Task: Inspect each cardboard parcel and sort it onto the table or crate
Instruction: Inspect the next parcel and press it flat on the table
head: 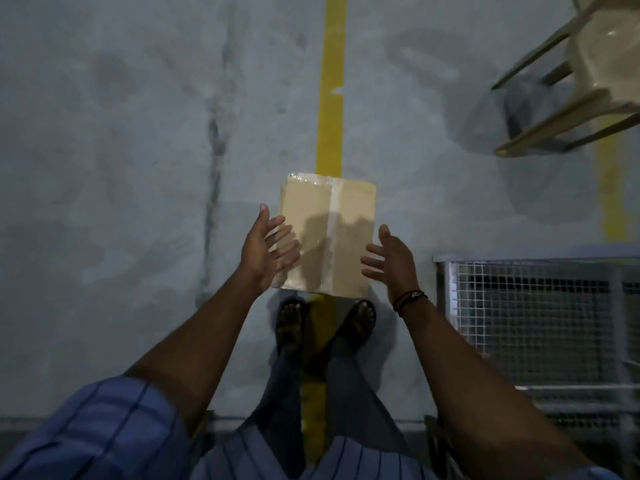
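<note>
Blocking yellow line (332,81), parcel (334,230) (blurred) sits beside fingers (373,262).

- Frame was dim overall, with a cold grey-blue cast on the floor (121,168).
- Shadows of the left hand (263,251) and right hand (391,261) fell on the top of the parcel (329,202), so the light came from above.
- Clear tape (311,180) at the parcel's far edge showed faint glare; the chair (595,64) seat carried a small bright highlight.
- A soft, wide shadow lay on the floor beneath and left of the chair.
- Left-hand fingers were smeared – motion blur.
- The sleeve (97,431) at the bottom edge was soft, and the crate (536,323) mesh was murky.
- Wide-angle distortion: the chair leaned at the corner and the yellow line (332,81) tapered.
</note>
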`<state>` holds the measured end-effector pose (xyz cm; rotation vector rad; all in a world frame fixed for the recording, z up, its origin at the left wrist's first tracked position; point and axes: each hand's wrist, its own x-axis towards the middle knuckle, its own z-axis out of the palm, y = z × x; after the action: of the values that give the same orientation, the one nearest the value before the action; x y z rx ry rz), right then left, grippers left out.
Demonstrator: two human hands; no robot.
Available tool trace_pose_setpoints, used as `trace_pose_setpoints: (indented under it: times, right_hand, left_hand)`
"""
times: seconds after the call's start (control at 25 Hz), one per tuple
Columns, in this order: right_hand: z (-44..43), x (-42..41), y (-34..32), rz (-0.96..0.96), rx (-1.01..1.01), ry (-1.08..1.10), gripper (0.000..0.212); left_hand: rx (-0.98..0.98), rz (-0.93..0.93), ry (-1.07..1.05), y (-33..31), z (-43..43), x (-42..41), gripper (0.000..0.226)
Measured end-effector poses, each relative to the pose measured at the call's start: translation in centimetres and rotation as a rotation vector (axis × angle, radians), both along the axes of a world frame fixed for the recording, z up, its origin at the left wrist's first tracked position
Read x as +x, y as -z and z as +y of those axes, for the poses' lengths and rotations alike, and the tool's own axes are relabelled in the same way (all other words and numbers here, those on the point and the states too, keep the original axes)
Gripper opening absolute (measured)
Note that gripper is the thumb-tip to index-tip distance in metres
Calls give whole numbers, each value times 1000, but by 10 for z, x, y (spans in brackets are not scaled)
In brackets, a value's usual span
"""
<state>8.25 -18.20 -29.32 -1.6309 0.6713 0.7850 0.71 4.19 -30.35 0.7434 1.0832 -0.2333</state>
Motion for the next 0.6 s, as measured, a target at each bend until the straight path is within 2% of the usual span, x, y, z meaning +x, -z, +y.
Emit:
trace_pose_setpoints:
  times: [0.08, 0.2, 0.24, 0.32, 0.44, 0.6]
  right_hand:
    - [-5, 7, 42, -114, -214, -191, 59]
    - [-11, 8, 92, -234, -390, -409, 61]
    - [-13, 8, 106, -265, -450, -477, 67]
    - [-18, 6, 131, -281, -538, -601, 82]
    - [-16, 3, 151, -271, -496, -707, 100]
    - [-5, 7, 158, -296, -454, -773, 106]
  left_hand:
    - [135, 43, 62, 31, -2, 6, 61]
    - [556, 66, 232, 79, -9, 12, 41]
    - [673, 74, 287, 92, -12, 13, 41]
    - [807, 97, 390, 117, -16, 14, 51]
    - [860, 64, 557, 133, -24, 14, 77]
    - [981, 156, 818, 141, -29, 17, 99]
